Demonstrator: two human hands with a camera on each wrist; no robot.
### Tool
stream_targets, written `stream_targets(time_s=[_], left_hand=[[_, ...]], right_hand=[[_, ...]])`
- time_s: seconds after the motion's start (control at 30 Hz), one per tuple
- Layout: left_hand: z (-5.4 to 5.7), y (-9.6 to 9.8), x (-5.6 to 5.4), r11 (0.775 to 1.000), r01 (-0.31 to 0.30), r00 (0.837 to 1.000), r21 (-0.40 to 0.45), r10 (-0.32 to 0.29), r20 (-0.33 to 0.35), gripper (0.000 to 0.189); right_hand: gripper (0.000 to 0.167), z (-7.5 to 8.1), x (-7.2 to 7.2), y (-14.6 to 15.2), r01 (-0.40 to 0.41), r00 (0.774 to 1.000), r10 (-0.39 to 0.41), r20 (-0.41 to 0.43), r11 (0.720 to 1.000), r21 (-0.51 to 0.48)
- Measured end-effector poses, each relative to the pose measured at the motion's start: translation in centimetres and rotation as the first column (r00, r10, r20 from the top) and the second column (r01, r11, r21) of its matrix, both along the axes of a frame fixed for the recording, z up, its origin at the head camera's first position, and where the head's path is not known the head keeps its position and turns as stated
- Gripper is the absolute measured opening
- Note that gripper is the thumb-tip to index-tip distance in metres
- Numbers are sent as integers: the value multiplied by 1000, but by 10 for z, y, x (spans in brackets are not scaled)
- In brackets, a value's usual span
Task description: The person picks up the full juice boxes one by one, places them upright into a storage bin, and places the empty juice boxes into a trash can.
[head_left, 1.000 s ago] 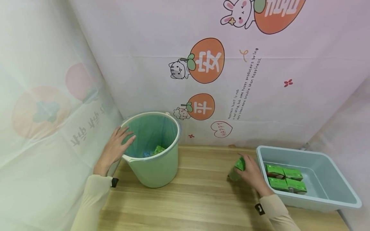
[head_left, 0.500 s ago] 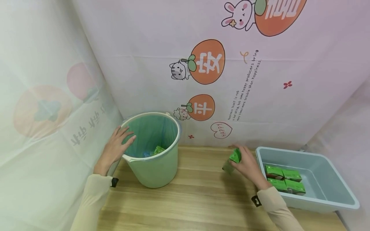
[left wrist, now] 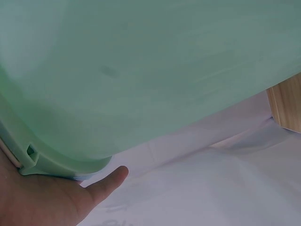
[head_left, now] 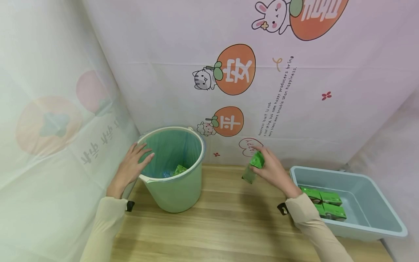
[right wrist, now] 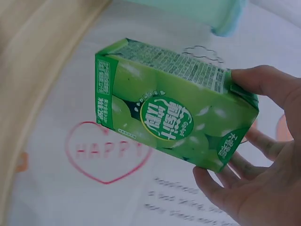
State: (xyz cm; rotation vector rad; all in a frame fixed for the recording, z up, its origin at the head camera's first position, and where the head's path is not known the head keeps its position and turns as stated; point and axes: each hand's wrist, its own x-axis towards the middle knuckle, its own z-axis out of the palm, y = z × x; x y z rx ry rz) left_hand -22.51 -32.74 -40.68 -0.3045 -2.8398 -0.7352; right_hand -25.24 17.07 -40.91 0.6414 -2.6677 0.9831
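Observation:
A green grape juice carton (right wrist: 164, 113) is held at one end between the thumb and fingers of my right hand (head_left: 270, 169), raised above the table between bucket and tub. At the left stands a pale green bucket (head_left: 178, 194) with a thin clear liner, and a green carton (head_left: 180, 170) shows inside it. My left hand (head_left: 131, 167) rests at the bucket's left rim with its fingers straight and spread. From the left wrist, that hand (left wrist: 51, 200) lies along the underside of the rim (left wrist: 61, 165), partly cut off by the frame edge.
A grey-blue tub (head_left: 366, 227) at the right holds several green cartons (head_left: 330, 198) in its near left part. Behind the wooden table (head_left: 209, 225) hangs a printed white cloth (head_left: 170, 91), with another cloth (head_left: 49, 182) along the left side.
My right hand has carried the juice carton left and upward, away from the tub toward the bucket. The left hand has stayed in place at the rim.

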Motion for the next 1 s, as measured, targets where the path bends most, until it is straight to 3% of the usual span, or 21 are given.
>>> stream_targets(time_s=[0.63,0.8,1.0], left_hand=[[1,-1,2,1000,6,1000,-6,-6,3,62],[1,-1,4,1000,-2,1000,0,2,1,62],[3,2,3,1000,0,1000,2,0,3,63]], right_hand=[[71,72,-8,-58,-181,982,178,-58,982,-58],[70,85,-16,-72,-251,967,246,-72,964,-82],[68,98,-24,-86,-271,962,269,-35,954,-126]])
